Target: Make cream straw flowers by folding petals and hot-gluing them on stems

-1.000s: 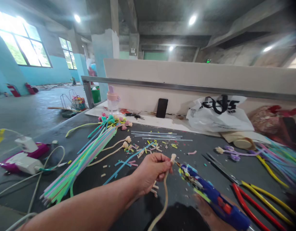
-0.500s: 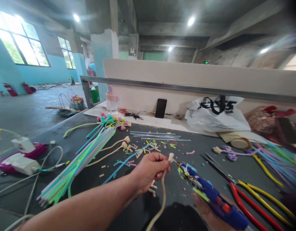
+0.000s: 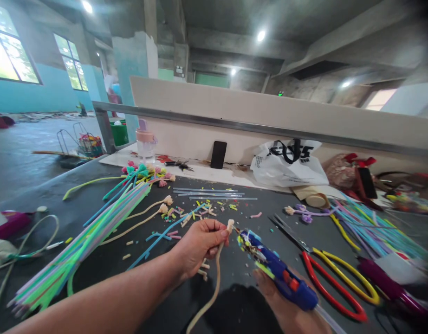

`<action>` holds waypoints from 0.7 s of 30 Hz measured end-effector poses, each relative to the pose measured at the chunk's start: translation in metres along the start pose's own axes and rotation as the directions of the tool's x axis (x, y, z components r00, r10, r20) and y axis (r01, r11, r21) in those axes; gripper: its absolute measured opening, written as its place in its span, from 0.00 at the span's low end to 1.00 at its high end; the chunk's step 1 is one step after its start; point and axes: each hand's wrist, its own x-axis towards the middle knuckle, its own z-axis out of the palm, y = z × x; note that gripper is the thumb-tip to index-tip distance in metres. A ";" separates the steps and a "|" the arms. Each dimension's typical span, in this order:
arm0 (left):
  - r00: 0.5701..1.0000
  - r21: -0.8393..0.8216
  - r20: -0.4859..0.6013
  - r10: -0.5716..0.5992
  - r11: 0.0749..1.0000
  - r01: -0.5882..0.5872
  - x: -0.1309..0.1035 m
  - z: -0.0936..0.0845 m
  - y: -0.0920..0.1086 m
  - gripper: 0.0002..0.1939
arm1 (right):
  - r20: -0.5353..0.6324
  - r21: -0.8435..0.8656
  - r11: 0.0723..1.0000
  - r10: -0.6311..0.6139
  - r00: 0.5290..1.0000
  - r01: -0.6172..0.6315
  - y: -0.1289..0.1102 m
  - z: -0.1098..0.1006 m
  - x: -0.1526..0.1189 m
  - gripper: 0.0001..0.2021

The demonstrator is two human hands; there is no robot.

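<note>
My left hand (image 3: 203,243) pinches a beige pipe cleaner (image 3: 217,280) just below its small pale bud-like tip, and the stem hangs down toward the front. In my right hand (image 3: 283,299) lies a blue glue gun (image 3: 280,269), with bits of coloured fluff stuck around its front. Its nozzle points left, close by the pale tip; whether they touch I cannot tell. A clear glue stick (image 3: 330,320) juts from the back of the gun. Scissors (image 3: 318,264) with one red and one yellow handle lie right of the gun.
A bundle of pastel pipe cleaners (image 3: 85,241) lies at left, with finished-looking buds behind it. Cut scraps (image 3: 207,211) and clear glue sticks (image 3: 214,194) cover the middle. A phone (image 3: 218,155), a bottle (image 3: 146,144) and a white bag (image 3: 288,162) stand along the back.
The view has turned to the right, so everything sits further left and a purple tool shows at right. My hands keep the same hold, with the nozzle still beside the pale tip.
</note>
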 end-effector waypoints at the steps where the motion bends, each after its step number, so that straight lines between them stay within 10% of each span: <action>1: 1.000 0.004 0.002 -0.002 1.000 0.002 0.000 0.000 0.000 0.11 | 0.007 -0.004 1.000 0.009 1.000 -0.009 -0.001 0.000 0.000 0.17; 21: 0.999 -0.013 -0.029 -0.015 1.000 0.015 -0.001 -0.001 0.005 0.11 | 0.015 -0.051 0.998 -0.018 1.000 0.019 -0.010 0.000 -0.003 0.15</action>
